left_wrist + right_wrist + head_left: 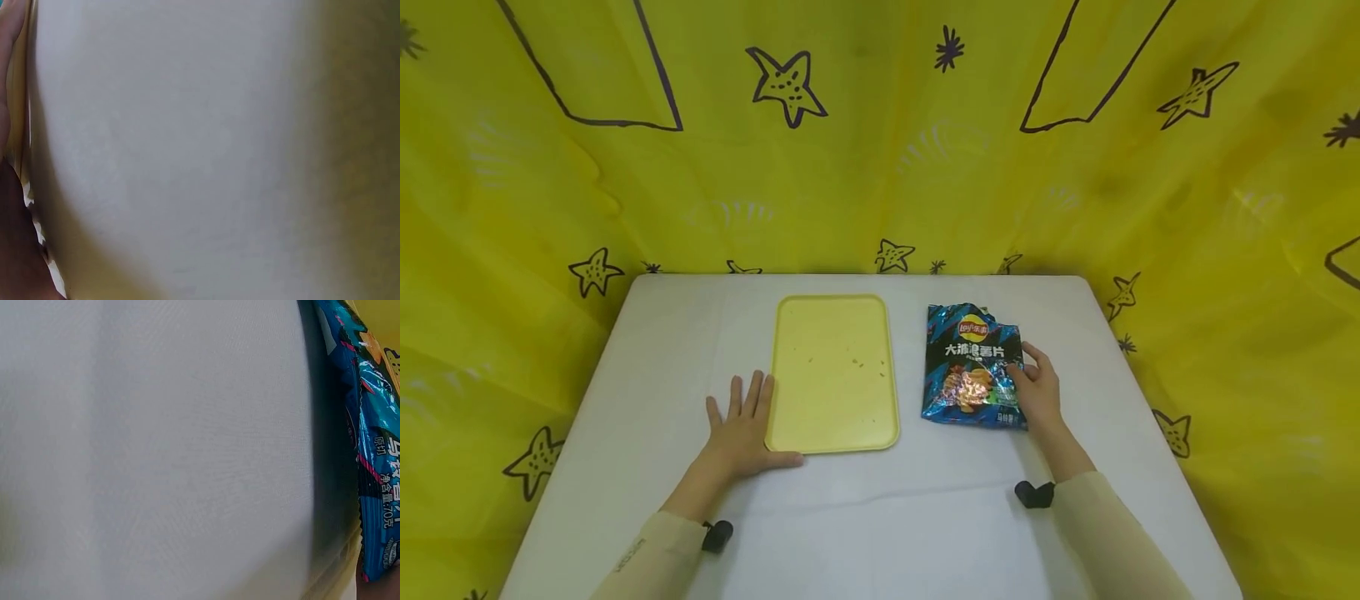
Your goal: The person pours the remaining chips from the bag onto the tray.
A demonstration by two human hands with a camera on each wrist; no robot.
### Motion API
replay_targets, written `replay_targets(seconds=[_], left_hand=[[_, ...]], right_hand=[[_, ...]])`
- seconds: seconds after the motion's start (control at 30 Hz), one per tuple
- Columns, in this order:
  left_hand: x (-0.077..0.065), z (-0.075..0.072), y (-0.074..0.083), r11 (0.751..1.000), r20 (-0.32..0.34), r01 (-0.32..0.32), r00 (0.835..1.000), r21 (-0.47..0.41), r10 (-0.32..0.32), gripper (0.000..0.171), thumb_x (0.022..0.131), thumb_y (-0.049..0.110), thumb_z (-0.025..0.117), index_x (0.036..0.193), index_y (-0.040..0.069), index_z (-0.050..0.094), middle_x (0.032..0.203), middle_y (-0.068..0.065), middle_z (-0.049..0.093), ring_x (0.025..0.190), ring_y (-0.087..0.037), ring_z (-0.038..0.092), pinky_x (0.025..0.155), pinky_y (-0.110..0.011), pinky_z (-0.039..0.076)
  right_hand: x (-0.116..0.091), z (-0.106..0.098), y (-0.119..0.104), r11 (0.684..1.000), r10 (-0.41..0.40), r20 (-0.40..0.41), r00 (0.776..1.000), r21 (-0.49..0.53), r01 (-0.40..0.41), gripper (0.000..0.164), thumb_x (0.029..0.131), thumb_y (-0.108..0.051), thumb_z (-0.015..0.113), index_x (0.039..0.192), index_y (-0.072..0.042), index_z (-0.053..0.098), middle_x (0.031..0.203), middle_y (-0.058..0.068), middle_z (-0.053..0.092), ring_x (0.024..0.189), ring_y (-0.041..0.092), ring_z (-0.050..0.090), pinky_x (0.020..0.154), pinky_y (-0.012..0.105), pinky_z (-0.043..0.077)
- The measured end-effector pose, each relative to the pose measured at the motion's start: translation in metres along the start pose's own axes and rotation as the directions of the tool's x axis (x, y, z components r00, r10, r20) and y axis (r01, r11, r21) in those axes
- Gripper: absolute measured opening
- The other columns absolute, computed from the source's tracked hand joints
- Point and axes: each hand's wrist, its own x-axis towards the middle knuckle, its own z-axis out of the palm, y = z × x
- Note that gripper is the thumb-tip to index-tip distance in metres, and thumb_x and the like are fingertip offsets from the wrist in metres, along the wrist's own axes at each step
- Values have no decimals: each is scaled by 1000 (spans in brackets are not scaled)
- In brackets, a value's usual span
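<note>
A blue bag of potato chips [966,362] with a ragged, torn top lies front side up on the right of the table. My right hand [1042,400] pinches its right edge, thumb over the front. The bag's bottom seam [373,537] shows at the right of the right wrist view. To the left lies a shallow yellow tray [831,417] with several small crumbs on it. My left hand [739,440] is at the tray's near left corner, fingers spread and straight along the left side, thumb along the near edge.
White cloth covers the table [880,542]. Beyond its far edge hangs a yellow curtain [865,183] with drawn stars, which also runs down both sides. Each wrist carries a small black camera, the left one [718,536] close over the cloth.
</note>
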Motion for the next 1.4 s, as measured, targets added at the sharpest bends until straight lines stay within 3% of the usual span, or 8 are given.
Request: replay_targets(seconds=[0.3,0.5,0.73,0.8,1.0,1.23,1.4], left_hand=[[1,1,-1,1000,16,8,1000,-28,-8,146,63,92,59,159,5,-7,166,-20,-11,149,-48,-19,104,-78,-15],[3,0,-3,999,35,11,999,-36,-10,147,62,92,60,159,4,-8,166,-20,-13,148,-47,-21,103,-78,-16],[3,-2,-3,998,31,11,999,-58,-10,146,63,89,63,159,3,-5,166,-21,-11,148,-48,-19,102,-80,-14],[3,-1,-3,998,40,14,999,-62,-11,146,63,89,63,159,4,-6,166,-20,-12,148,-48,-20,102,-80,-15],[2,0,-3,997,70,28,997,-71,-23,146,63,89,63,159,6,-10,166,-19,-15,147,-46,-24,101,-80,-16],[2,-1,-4,995,73,21,997,-99,-14,147,63,89,63,159,7,-12,166,-19,-16,147,-46,-26,100,-79,-19],[2,-3,-3,992,69,13,998,-125,-4,146,64,87,66,159,7,-11,165,-19,-16,147,-45,-26,100,-78,-20]], right_hand=[[-2,2,-12,987,-159,21,987,-14,159,54,105,-23,51,155,-25,33,120,24,65,84,5,64,72,18,51],[-3,3,-18,978,-210,26,977,-10,210,53,104,-19,52,154,-25,35,111,21,65,81,8,64,68,19,52],[-30,3,-53,972,-234,43,971,19,233,53,102,-10,52,153,-14,36,113,30,64,84,15,65,68,19,52],[-31,2,-55,966,-259,35,965,28,258,52,102,-9,52,152,-13,38,112,31,64,82,16,64,66,18,51],[-37,4,-64,935,-353,21,935,27,352,48,102,-7,53,149,-10,43,103,29,63,78,17,63,67,18,50],[-46,10,-83,878,-478,39,878,-13,479,44,99,-1,55,143,-5,51,85,19,57,63,13,50,57,18,43],[-52,13,-92,841,-534,57,844,-63,537,42,100,-2,54,142,-4,52,91,24,63,74,16,58,68,13,47]])
